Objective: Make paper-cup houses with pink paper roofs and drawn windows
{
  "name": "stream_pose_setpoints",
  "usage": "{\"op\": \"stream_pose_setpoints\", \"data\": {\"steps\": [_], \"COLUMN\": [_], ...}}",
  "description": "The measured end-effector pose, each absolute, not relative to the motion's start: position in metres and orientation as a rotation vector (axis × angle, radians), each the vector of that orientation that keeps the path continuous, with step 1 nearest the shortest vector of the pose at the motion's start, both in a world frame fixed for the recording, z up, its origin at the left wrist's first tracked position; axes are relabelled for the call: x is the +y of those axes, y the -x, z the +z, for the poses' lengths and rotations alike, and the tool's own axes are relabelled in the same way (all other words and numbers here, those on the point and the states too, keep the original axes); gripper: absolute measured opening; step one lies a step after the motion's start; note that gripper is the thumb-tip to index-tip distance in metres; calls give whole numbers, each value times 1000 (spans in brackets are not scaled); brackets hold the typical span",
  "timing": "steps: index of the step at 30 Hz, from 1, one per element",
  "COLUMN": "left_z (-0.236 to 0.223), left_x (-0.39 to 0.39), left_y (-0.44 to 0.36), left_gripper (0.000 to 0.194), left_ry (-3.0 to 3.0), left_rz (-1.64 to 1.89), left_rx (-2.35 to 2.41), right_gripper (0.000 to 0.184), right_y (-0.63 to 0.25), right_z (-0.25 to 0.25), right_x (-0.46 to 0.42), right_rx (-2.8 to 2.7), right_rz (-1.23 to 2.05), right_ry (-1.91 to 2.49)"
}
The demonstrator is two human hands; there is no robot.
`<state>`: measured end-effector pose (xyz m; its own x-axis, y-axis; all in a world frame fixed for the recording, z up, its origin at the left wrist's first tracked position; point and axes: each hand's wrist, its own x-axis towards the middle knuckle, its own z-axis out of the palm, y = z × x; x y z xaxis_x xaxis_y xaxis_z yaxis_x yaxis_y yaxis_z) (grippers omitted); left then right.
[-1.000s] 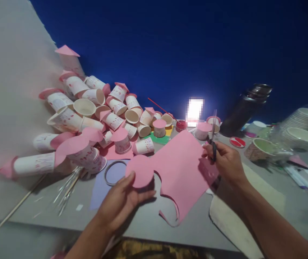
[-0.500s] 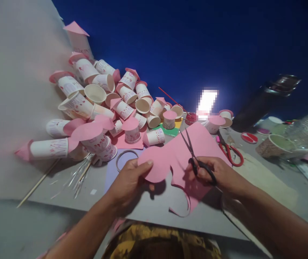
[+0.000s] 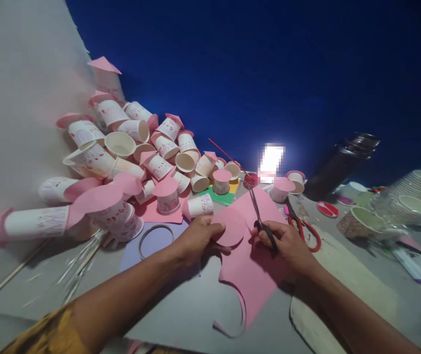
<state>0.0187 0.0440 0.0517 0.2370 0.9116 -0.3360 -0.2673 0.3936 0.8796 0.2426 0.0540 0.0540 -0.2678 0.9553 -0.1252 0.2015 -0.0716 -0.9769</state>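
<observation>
My left hand [image 3: 197, 241] pinches a rounded piece of pink paper [image 3: 231, 226] between thumb and fingers. In my right hand [image 3: 282, 246] is a pair of black-handled scissors [image 3: 256, 206], fingers in the loops and blades pointing away from me, nearly closed. Beneath both hands spreads a larger pink sheet [image 3: 245, 290] with a curved cut edge and a thin strip curling off its near side. Whether the rounded piece is still joined to the sheet I cannot tell. A ring [image 3: 155, 241] lies on lilac paper left of my left hand.
Many decorated paper cups [image 3: 120, 145] with pink paper tops are piled at the left against the wall. Red-handled scissors [image 3: 311, 236] lie right of my right hand. Further right are a dark bottle [image 3: 337, 167], a patterned cup [image 3: 363, 223] and bagged stacked cups [image 3: 412, 191].
My left hand has turned the rounded piece and brought it closer to the scissors. The scissor blades have drawn together. The whole view has shifted a little.
</observation>
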Motion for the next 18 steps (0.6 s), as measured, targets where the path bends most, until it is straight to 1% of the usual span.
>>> {"op": "stream_pose_setpoints", "data": {"steps": [2, 4, 6, 9, 10, 12, 14, 16, 18], "left_z": [46, 44, 43, 41, 40, 36, 32, 30, 30], "left_x": [44, 39, 32, 24, 23, 23, 24, 26, 27], "left_y": [-21, -22, -24, -25, -25, -24, -24, -24, -23], "left_gripper": [29, 36, 39, 36, 37, 43, 48, 49, 48], "left_ry": [-722, -739, -860, -1101, -1132, -1134, -1134, -1177, -1221], "left_rz": [974, 969, 931, 850, 831, 810, 796, 764, 729], "left_rx": [924, 831, 795, 863, 885, 896, 883, 869, 860], "right_gripper": [31, 29, 33, 43, 45, 49, 49, 49, 50], "right_y": [-244, -247, -254, -272, -279, -292, -300, -304, -304], "right_z": [50, 47, 47, 49, 50, 50, 47, 41, 36], "right_x": [54, 56, 60, 72, 78, 89, 98, 104, 106], "right_rx": [-1551, -1587, -1615, -1572, -1540, -1498, -1500, -1549, -1616], "right_rz": [1279, 1121, 900, 467, 371, 371, 495, 524, 470], "right_ry": [1366, 1420, 1439, 1486, 1506, 1530, 1533, 1601, 1691]}}
